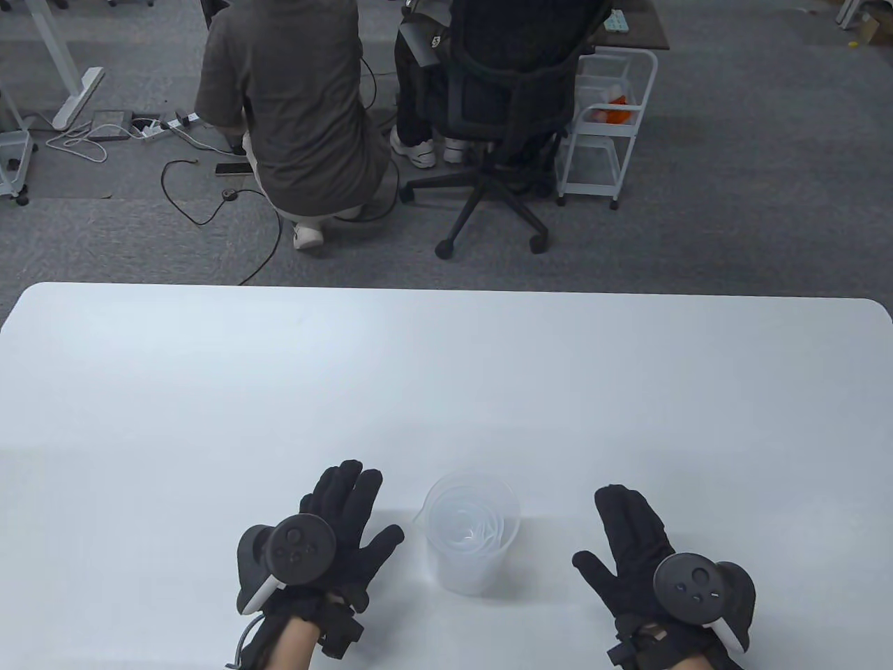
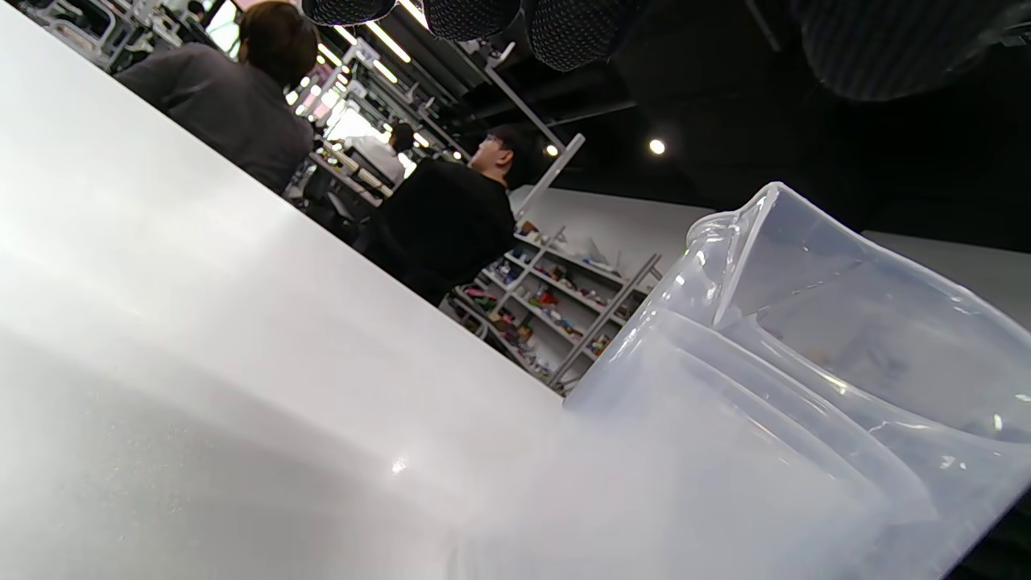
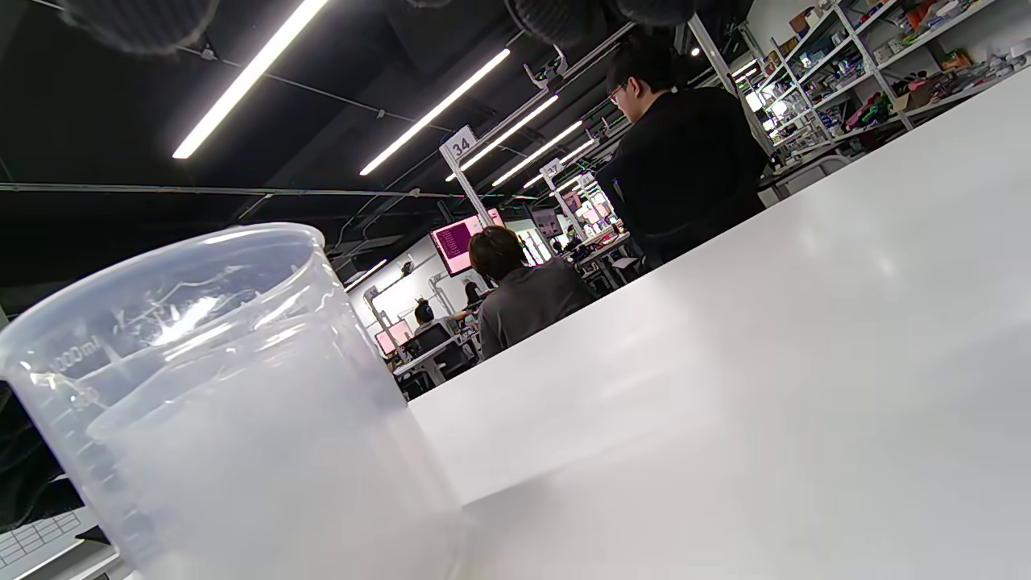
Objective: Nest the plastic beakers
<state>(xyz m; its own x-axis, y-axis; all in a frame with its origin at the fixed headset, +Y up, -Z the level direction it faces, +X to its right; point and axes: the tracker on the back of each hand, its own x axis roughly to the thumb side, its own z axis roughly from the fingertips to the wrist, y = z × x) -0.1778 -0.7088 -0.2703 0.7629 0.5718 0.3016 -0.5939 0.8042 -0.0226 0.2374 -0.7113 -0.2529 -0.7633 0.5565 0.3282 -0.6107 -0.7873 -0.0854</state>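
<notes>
A stack of clear plastic beakers [image 1: 472, 534], smaller ones nested inside the largest, stands upright on the white table [image 1: 446, 377] near the front edge. It also shows in the left wrist view [image 2: 773, 403] and in the right wrist view [image 3: 217, 419]. My left hand [image 1: 349, 509] lies flat on the table to the left of the stack, fingers spread, holding nothing. My right hand [image 1: 624, 530] lies flat to the right of it, also open and empty. Neither hand touches the beakers.
The table's far edge runs across the middle of the table view. Beyond it on the floor are a crouching person [image 1: 293, 112], an office chair [image 1: 502, 118] and a white trolley [image 1: 607, 118].
</notes>
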